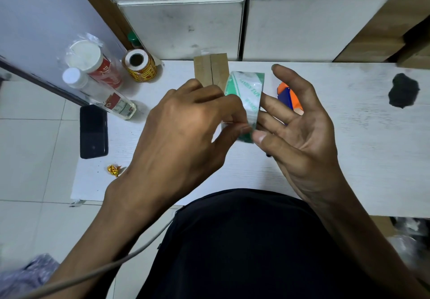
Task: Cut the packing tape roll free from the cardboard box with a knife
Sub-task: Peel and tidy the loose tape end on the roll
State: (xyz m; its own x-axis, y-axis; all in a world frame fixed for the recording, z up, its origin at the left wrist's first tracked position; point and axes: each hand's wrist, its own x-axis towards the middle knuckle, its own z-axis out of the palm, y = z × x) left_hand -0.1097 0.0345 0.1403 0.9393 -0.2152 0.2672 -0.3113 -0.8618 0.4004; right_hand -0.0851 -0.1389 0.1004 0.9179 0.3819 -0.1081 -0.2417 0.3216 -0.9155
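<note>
A packing tape roll (247, 91) with green print is held above the white table (363, 149), seen edge-on. My left hand (186, 133) pinches its lower edge with thumb and fingertips. My right hand (300, 121) steadies the roll from the right with thumb and fingers, palm open toward me. A small cardboard box (210, 70) lies flat on the table just behind the roll. An orange and blue knife (288, 96) lies on the table behind my right hand's fingers, partly hidden.
At the left edge of the table are a black phone (93, 131), a clear bottle (102, 94), a wrapped red tube (93, 63) and a yellow label roll (139, 64). A black lump (403, 90) sits far right. White boxes (186, 26) stack behind.
</note>
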